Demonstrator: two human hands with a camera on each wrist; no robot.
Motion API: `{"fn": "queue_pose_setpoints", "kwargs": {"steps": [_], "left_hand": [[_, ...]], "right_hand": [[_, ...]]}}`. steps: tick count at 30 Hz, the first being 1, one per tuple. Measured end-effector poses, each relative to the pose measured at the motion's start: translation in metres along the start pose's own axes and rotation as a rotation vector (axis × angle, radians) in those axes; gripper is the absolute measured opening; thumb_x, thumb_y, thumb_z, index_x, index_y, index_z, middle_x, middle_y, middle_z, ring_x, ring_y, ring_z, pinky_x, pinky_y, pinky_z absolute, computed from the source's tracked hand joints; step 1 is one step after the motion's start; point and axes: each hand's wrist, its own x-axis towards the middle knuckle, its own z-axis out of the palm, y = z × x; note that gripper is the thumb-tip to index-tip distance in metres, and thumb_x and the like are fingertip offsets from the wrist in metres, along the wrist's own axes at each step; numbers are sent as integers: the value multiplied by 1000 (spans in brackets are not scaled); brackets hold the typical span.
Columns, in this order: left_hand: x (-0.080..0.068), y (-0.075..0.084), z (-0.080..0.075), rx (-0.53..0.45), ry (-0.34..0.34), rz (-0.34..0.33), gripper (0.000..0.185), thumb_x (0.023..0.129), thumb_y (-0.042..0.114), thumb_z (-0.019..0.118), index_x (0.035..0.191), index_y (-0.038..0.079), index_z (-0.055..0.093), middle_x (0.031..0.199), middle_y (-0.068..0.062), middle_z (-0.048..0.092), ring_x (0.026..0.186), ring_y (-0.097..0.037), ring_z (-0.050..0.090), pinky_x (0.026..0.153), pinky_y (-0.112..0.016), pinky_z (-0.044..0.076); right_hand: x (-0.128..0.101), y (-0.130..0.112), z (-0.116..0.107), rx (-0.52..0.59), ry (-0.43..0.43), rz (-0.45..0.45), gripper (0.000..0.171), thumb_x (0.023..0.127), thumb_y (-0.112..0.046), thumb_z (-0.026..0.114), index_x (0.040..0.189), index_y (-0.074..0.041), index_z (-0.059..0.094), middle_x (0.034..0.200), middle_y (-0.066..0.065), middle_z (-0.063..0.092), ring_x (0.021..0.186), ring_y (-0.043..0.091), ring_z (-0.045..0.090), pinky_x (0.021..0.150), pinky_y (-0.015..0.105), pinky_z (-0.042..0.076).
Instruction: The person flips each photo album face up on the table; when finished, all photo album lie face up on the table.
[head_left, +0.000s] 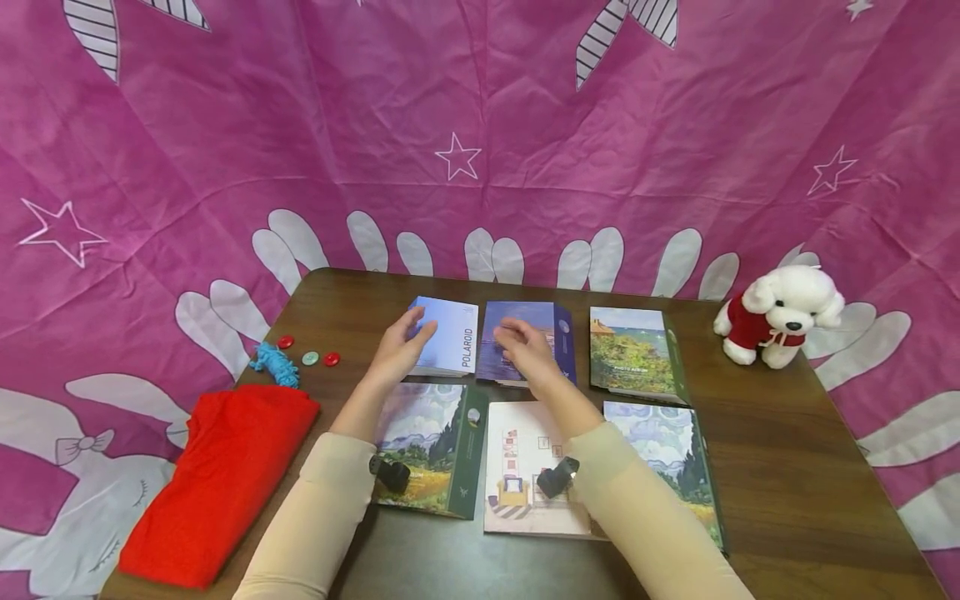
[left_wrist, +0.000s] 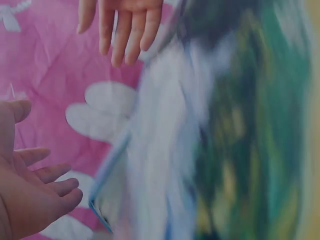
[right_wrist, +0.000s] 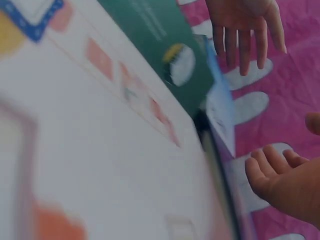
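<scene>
Fingers (head_left: 420,332) of both hands spread loose, holding nothing, over the white-blue Polaroid booklet (head_left: 450,337) and purple booklet (head_left: 532,333).

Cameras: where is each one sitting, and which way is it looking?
Head: up high, facing down at the table; both sleeved arms, left hand and right hand over the books.
Left wrist: beside the left hand, facing a blurred book; both hands show.
Right wrist: beside the right hand, facing a white book.
Shared: both hands, pink cloth.
</scene>
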Motion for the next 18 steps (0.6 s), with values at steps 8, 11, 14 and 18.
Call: {"fn": "queue_pose_setpoints", "kwargs": {"steps": [8,11,14,18], "left_hand": [[-4,23,37,49,-41,76,62,104,40,56,155,8,40,160,-14,37,149,-32,30,120,-46,27],[-4,24,51,49,-29,86,59,104,39,57,154,11,42,160,-12,38,148,-30,32,120,-44,28],[-4,26,64,24,-26,100,58,104,38,56,154,11,42,160,-11,38,148,-30,33,120,-44,30],[-1,29,77,-1,-47,91,58,105,38,55,155,13,41,161,-9,34,148,-31,32,119,-43,30]], "right_hand": [[-12,-13,-47,11,67,-58,51,105,-26,57,149,-5,45,146,20,49,135,37,49,114,45,39],[-13,-12,-62,-2,96,-66,54,105,-28,56,151,-5,42,148,18,46,138,33,45,115,44,37],[-14,-10,-74,-11,134,-63,55,106,-29,56,152,-3,41,148,18,46,139,31,44,115,43,37],[-14,-6,-86,10,182,-44,56,106,-27,56,153,-3,40,150,18,46,140,30,44,116,42,37]]}}
